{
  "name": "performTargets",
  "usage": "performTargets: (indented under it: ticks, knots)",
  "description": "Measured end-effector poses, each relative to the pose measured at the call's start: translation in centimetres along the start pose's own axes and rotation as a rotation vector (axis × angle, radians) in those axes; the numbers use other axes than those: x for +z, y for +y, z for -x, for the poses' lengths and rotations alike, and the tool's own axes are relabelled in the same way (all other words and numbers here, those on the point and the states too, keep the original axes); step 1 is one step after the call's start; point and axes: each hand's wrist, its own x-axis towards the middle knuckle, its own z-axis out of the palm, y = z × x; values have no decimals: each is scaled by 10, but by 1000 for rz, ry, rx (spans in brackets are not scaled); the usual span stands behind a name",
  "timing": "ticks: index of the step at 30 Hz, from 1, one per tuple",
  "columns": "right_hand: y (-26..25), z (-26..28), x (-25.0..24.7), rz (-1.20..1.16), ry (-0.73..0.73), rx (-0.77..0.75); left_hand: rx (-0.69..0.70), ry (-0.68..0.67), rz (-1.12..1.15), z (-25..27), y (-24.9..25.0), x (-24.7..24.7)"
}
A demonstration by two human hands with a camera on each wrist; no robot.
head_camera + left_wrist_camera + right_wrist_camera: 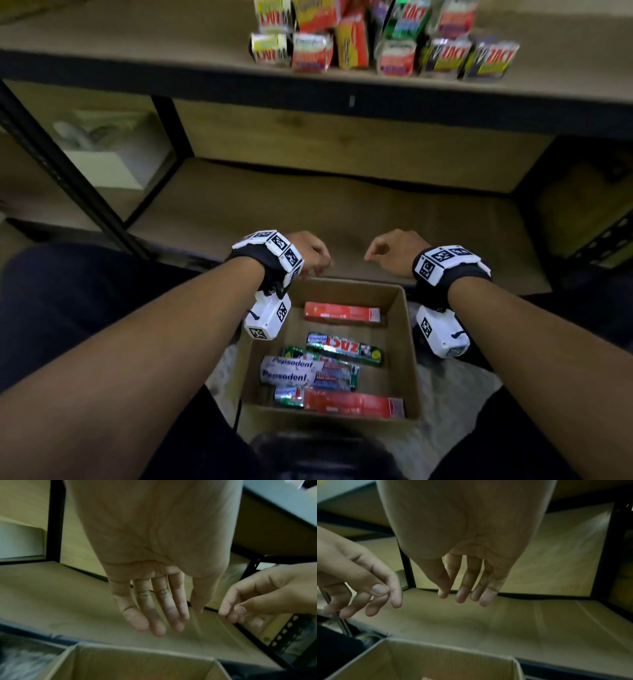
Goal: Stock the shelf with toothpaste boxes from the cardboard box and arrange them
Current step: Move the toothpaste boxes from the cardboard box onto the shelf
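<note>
Your shelf [171, 41] already has a bunch of toothpaste boxes standing on it, and the cardboard box [409, 346] by your knees has more toothpaste boxes [342, 313] lying flat inside. Your left hand [308, 250] and right hand [394, 253] hang over its far edge, fingers loose, holding nothing. The boxes look light, stiff and easy to squash, so grab one gently by its long sides.
</note>
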Motion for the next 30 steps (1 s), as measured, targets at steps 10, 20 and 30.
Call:
performTargets:
  ticks: [10,20,30]
  knots:
    - [50,-55,127,15,-163,167,-264,-358,-31,-49,-103,97]
    - [77,-89,204,-42,-231,219,-344,-431,48,-67,-177,158]
    - [83,-83,240,167,-118,239,-231,-688,77,-64,-188,168]
